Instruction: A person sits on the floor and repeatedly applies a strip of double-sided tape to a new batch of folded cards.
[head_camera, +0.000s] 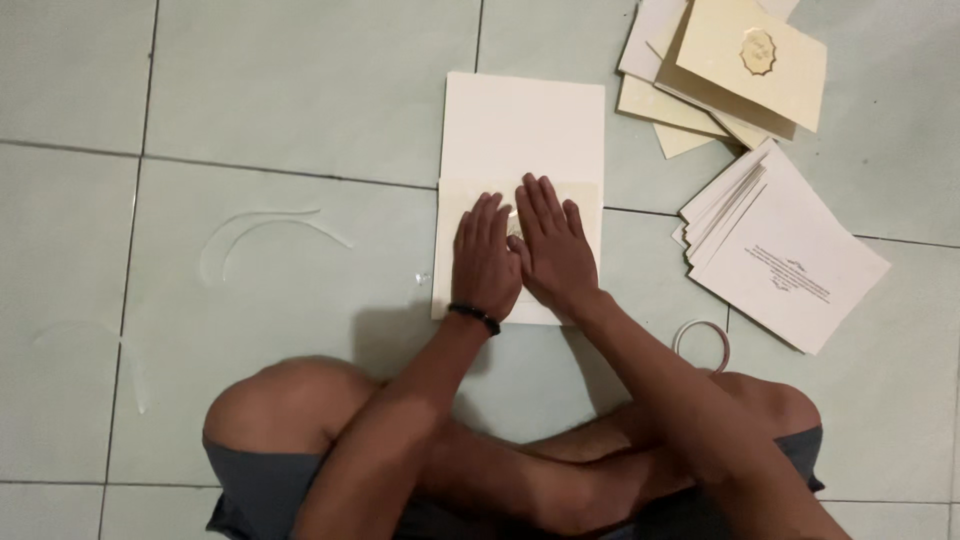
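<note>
At frame centre, a cream card (520, 200) is pressed flat by the open left hand (486, 262) and right hand (556, 250); apparently half folded, with stacks (780, 250) at upper right untouched.

Matt cream paper card (520, 130); glossy smooth floor tiles (300, 90); beaded wristband (474, 317).

A stack of white printed sheets (790, 262), cream cards (722, 68) and a tape ring (702, 343) lie on the tiled floor (290, 90).

Cream folded card (520, 130) lies flat on floor tile before my crossed legs, upper leaf open, plain and pale. Lower flap, slightly darker cream, sits under my palms, edges squared, long side pointing away.
</note>
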